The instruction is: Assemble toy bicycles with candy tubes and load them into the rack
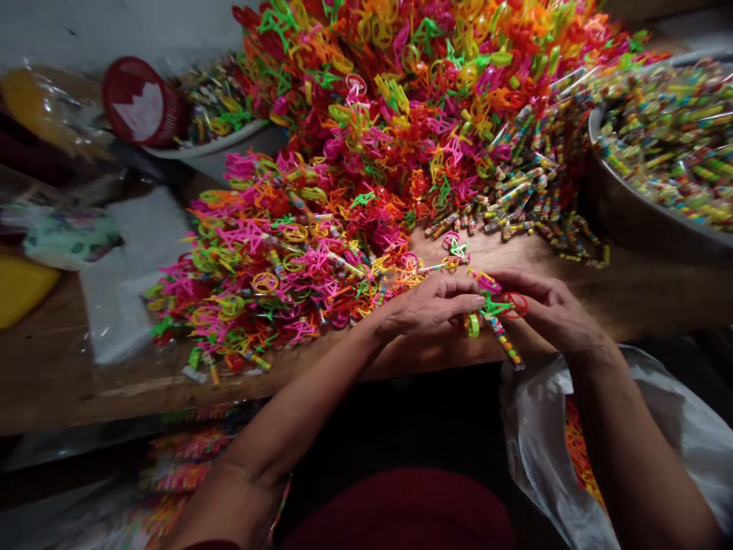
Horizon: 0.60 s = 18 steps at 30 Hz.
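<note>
Near the table's front edge, my left hand (432, 303) and my right hand (550, 309) hold a small plastic toy (493, 307) between them. The toy has a green frame, a red wheel on its right side, a pink part on top and a yellow-green ring at its lower left. A clear tube of colored candies (508, 345) slants down from its frame. My left fingers pinch the toy's left side, and my right fingers close around the red wheel's side. Just behind my hands, another toy with a candy tube (452, 258) lies on the wooden table (515, 256).
A large heap of bright plastic parts (366, 153) covers the table's back and left. Candy tubes (524, 191) lie beside a full metal basin (598, 153) at right. A red basket (140, 103) stands back left. A white plastic bag (535, 428) hangs below the front edge.
</note>
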{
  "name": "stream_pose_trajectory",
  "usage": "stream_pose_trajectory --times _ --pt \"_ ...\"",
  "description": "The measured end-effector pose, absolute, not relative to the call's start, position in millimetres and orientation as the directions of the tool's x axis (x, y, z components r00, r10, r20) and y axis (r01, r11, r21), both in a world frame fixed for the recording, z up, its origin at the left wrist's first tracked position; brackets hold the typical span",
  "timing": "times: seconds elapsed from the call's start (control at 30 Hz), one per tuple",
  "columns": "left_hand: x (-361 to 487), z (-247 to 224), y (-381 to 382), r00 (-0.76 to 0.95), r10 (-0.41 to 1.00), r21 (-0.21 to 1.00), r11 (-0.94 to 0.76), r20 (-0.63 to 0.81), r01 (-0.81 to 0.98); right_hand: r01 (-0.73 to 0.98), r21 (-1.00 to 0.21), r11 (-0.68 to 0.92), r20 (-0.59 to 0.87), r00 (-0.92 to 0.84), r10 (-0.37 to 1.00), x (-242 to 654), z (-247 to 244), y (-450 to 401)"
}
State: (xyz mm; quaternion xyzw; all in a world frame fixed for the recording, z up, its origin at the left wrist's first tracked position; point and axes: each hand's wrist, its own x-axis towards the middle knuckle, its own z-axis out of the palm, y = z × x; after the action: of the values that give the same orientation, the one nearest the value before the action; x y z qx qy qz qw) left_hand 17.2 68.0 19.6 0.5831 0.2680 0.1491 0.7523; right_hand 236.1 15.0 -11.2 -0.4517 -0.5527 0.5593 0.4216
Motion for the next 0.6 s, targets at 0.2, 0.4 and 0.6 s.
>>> stream_pose_trajectory --times 0.2,0.4,0.6 --pt "22 12 69 0.818 0.532 0.957 0.282 -0.219 0.072 0.103 -0.986 0.129 0.124 -0.055 0.991 228 -17 8" --pt "26 5 71 0.862 0.409 0.939 0.288 -0.300 0.189 0.349 -0.912 0.216 0.297 0.199 0.934 230 -14 9" --pt "-5 48 80 0.740 0.616 0.963 0.164 -0.270 0.215 0.254 -0.965 0.064 0.154 0.352 0.923 234 -21 28"
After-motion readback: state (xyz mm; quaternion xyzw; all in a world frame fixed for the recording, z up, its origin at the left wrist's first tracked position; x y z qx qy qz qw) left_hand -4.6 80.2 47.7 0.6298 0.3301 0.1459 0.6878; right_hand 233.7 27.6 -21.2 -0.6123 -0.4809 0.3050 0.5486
